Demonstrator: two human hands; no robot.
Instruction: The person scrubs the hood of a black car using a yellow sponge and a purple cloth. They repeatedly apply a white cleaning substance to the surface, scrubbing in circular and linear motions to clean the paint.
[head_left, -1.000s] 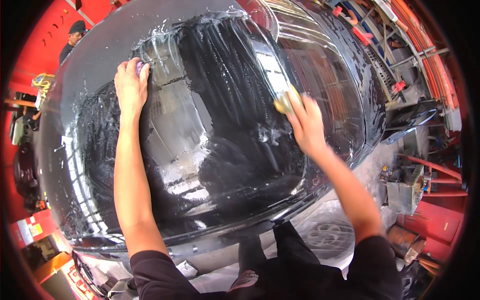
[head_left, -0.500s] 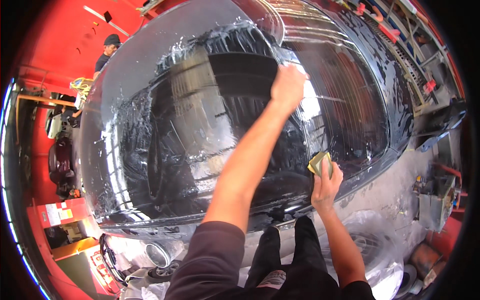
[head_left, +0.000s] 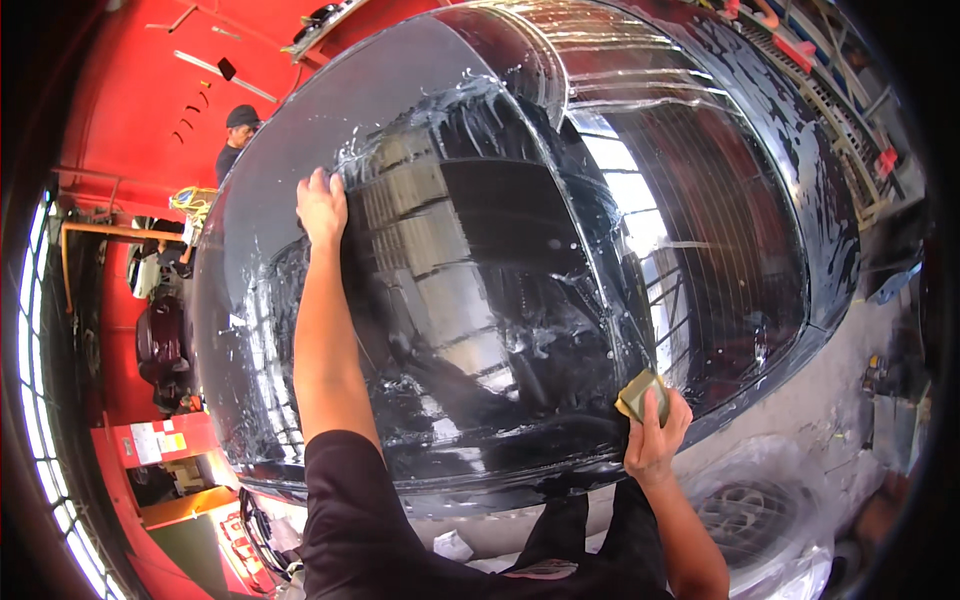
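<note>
A glossy dark car [head_left: 505, 215] spreads in front of me, its large panel wet and streaked with whitish liquid. My left hand [head_left: 322, 205] is stretched far out over the panel's left part, beside the border between dull grey and shiny wet surface. Its fingers are curled with the tips hidden; what lies under them, if anything, I cannot make out. Close to the car's near edge, my right hand [head_left: 657, 440] grips a small olive-grey block with a yellow layer [head_left: 643, 396], like a sanding sponge, between thumb and fingers, near the lined window glass [head_left: 725, 240].
Behind the car at far left stands another person in a dark cap [head_left: 241, 122]. Yellow coiled cord [head_left: 192, 203] hangs near the red wall [head_left: 130, 110]. A plastic-covered wheel [head_left: 745, 512] lies on the floor at lower right. Shelving [head_left: 845, 130] lines the far right.
My left hand has swept left across the panel, from beside the window glass to the dull grey area. My right hand, still holding the block, sits lower in view. The whole view has shifted slightly.
</note>
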